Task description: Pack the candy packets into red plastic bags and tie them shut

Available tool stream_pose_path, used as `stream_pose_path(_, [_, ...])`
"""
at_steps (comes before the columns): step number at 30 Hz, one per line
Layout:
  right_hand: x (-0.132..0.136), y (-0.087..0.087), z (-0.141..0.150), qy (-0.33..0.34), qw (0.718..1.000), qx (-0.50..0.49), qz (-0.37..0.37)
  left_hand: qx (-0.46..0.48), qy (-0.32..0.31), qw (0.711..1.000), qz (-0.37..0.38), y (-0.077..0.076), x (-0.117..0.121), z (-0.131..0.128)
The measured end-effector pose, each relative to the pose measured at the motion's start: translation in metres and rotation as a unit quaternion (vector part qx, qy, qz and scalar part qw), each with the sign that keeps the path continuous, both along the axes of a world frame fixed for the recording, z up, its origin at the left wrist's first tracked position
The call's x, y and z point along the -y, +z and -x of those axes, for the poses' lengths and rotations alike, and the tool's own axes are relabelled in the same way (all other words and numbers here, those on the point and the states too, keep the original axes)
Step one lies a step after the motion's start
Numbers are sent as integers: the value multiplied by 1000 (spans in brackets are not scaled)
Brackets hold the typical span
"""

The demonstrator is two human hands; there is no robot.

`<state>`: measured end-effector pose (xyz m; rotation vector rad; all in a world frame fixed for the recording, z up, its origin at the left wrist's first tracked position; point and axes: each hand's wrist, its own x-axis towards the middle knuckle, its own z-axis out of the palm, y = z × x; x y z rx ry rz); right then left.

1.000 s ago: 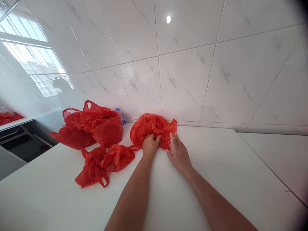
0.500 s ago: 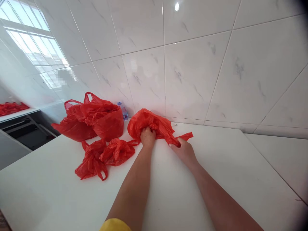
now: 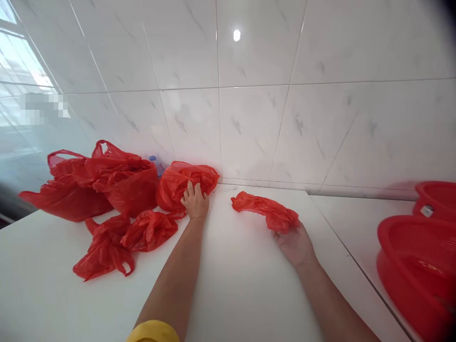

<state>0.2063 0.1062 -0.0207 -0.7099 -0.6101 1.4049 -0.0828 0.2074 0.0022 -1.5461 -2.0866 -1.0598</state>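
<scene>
A crumpled red plastic bag (image 3: 261,207) hangs from my right hand (image 3: 294,242) just over the white tabletop; the fingers are closed on one end and partly covered by it. My left hand (image 3: 195,202) rests against a stuffed red plastic bag (image 3: 171,187) by the wall. Its fingers are spread over the mouth, where more crumpled red plastic shows. Left of it stand two bulging red bags (image 3: 130,187) with handle loops upright. In front of these lie two smaller crumpled red bags (image 3: 149,231), touching each other.
A clear bottle with a blue cap (image 3: 153,158) stands behind the bags by the tiled wall (image 3: 249,133). Two red plastic baskets (image 3: 395,232) sit on the lower surface at the right. The white table (image 3: 235,285) has its right edge beside that surface.
My right hand has drawn a red bag away from the stuffed bag, to the right. My left hand has come out of the mouth and spread its fingers. The view has turned right.
</scene>
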Motion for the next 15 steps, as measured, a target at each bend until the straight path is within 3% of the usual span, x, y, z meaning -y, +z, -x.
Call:
stream_pose_path(4, [23,4,-1,28,997,72,-25,-9,-15,1000,-4,-4,26,-11])
stream_pose_path(7, [38,4,10,19,960,276,-43,52,-33,998,-16,-11,47,-16])
stream_pose_path(9, [47,1,22,-19,887,457,-64,98,-76,992,-25,-15,59,-18])
stream_pose_path(11, [56,-2,36,-72,783,607,-117,132,-149,979,-30,-18,70,-21])
stream_pose_path(13, [65,-5,47,-107,681,698,-191,166,-232,958,-25,-19,82,-29])
stream_pose_path(15, [73,-7,56,-116,605,746,-250,224,-296,929,-9,-20,93,-41])
